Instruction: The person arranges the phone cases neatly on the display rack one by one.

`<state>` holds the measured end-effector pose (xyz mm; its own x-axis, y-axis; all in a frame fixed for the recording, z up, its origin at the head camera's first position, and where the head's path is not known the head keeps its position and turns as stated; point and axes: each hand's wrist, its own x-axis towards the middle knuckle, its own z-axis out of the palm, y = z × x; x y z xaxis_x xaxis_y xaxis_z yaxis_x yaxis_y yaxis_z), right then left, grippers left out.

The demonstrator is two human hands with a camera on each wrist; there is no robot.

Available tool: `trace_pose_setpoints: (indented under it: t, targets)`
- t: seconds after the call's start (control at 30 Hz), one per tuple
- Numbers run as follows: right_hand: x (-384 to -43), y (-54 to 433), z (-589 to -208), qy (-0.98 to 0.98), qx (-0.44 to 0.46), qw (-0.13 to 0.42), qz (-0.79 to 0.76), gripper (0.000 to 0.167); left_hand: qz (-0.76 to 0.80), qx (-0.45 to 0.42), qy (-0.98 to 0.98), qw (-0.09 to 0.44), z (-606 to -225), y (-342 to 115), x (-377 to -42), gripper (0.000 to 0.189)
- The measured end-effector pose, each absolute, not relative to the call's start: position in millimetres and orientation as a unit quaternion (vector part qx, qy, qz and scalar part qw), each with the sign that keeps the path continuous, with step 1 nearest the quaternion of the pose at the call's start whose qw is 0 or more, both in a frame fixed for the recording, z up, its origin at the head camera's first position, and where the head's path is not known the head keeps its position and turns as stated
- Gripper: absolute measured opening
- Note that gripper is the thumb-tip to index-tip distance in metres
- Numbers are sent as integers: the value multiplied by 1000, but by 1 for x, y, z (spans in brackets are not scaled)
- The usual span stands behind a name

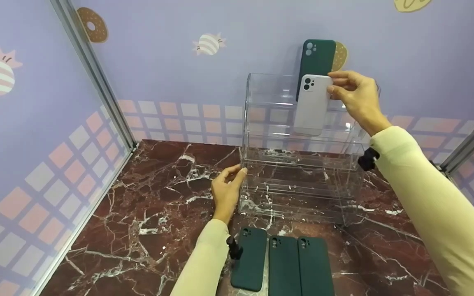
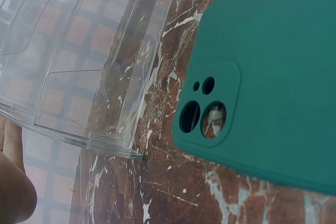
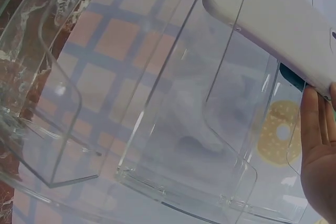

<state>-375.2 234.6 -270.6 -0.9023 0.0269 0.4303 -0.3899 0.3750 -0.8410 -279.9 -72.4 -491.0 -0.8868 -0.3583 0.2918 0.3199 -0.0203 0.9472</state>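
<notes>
White phone case: in the upper right of the head frame, upright, camera cutouts at its top left (image 1: 312, 109); its lower part lies over the stand's upper tiers, and I cannot tell whether it is seated in one.
Right hand: thumb and fingers pinch the white phone case by its right edge, near the top (image 1: 358, 94).
Left hand: at the centre of the head frame, fingers bent, fingertips at the stand's left edge (image 1: 226, 191); I cannot tell whether they grip it or only touch it.
Acrylic stand: clear and tiered, right of centre in the head frame (image 1: 298, 164).
Upright green phone case: behind the white phone case, higher in the frame and partly hidden by it (image 1: 321, 57).
Green phone cases at the bottom: three in a row below the stand, left one (image 1: 250, 261), middle one (image 1: 284, 265) and right one (image 1: 315, 267); the last two lie side by side, while the left one sits just beside them. One fills the right of the left wrist frame.
Surface: dark red marbled, with white veins (image 1: 171, 185).
Sleeves: pale yellow, entering from the bottom centre and lower right (image 1: 430, 197).
Back wall: lavender, with sweets prints above pink and pale squares (image 1: 159, 61).
</notes>
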Motion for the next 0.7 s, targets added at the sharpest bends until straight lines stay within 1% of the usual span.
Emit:
trace_pose_setpoints:
  t: [0.3,0.53,0.7]
  targets:
    - [-369,237,-276,-798,116,204,555,40,-711,12,-661,242,-492,-73,-280,28]
    - [-353,246,-284,-786,130,239,554,35,-713,9,-658,242,-492,-72,-280,25]
    - [-333,253,-292,-765,150,234,580,32,-714,7,-657,244,-492,-72,-280,26]
